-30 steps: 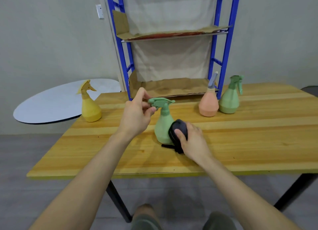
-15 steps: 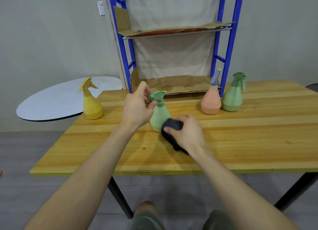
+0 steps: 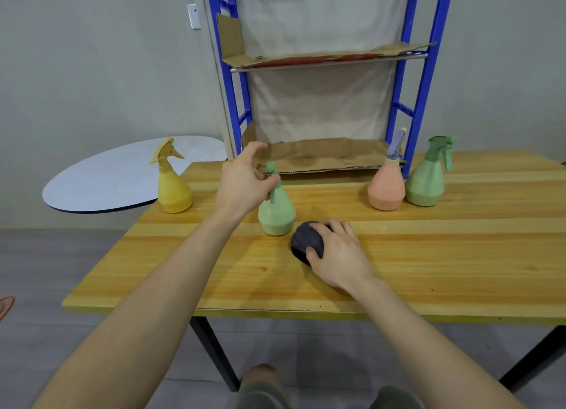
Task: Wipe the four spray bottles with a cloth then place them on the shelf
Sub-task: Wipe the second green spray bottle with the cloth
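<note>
A light green spray bottle [image 3: 277, 215] stands upright on the wooden table [image 3: 444, 255]. My left hand [image 3: 243, 183] grips its spray head from the left, index finger lifted. Just right of the bottle's base, my right hand [image 3: 338, 255] holds a bunched dark cloth [image 3: 307, 242] down on the table, apart from the bottle. A yellow bottle [image 3: 173, 189] stands at the table's left back corner. An orange bottle [image 3: 386, 191] and a second green bottle [image 3: 425, 182] stand at the back right. The blue-framed shelf [image 3: 412, 81] rises behind the table.
Cardboard lines the lower shelf level [image 3: 321, 160] at table height and the upper level [image 3: 321, 58]. A round white tabletop [image 3: 116, 179] sits left of the wooden table. My knees show below the table's near edge.
My right hand took the cloth off the green bottle's side and lowered it to the table. The bottle now stands a little farther back, its head turned in my left hand.
</note>
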The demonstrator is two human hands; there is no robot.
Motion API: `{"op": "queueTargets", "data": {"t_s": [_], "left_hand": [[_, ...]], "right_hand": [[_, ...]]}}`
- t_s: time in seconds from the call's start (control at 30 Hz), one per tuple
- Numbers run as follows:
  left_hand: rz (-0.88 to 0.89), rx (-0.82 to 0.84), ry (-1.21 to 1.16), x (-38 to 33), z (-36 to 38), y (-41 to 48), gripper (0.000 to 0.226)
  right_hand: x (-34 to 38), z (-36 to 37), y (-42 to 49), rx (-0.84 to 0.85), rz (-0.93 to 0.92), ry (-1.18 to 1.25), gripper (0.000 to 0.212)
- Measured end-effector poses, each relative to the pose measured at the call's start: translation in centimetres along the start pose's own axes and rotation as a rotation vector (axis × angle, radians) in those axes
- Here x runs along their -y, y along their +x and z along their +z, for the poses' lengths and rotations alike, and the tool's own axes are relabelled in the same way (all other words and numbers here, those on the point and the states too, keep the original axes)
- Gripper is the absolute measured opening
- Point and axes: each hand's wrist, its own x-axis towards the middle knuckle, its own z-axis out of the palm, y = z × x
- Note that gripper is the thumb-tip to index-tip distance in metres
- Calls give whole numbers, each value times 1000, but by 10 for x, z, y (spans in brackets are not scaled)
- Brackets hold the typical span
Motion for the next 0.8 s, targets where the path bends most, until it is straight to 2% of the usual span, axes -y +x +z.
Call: {"op": "queueTargets", "data": {"t_s": [0.07,0.13,0.23,0.3,0.37,0.43,0.5,0.6,0.7,0.8], "left_hand": [[-42,76,-64,-7,-3,3,50],[-62,92,-2,-9,-7,7,49],[50,-30,481,-8,-11,18,63],[132,-62,585,-9,-13,25,71],[157,58,515,-10,-18,33,77],[110,238,416,-6,-26,42,81],[81,327,418,4,-31,48,68],[44,251,439,19,-28,50,51],[-10,218,462,28,-21,51,50],[-62,197,374,30,-18,50,43]], "right_hand": [[-1,-1,0,11,0,4,59],[-2,-2,-1,1,0,35,60],[-4,-5,-6,-34,7,117,54],[-5,-6,-7,-35,1,126,50],[-5,-7,-6,-24,5,137,51],[-5,-6,-7,-26,10,164,52],[-4,-5,-7,-32,15,175,51],[5,-9,3,-31,68,211,49],[22,-18,18,-79,126,303,45],[47,-22,41,-163,159,474,38]]}}
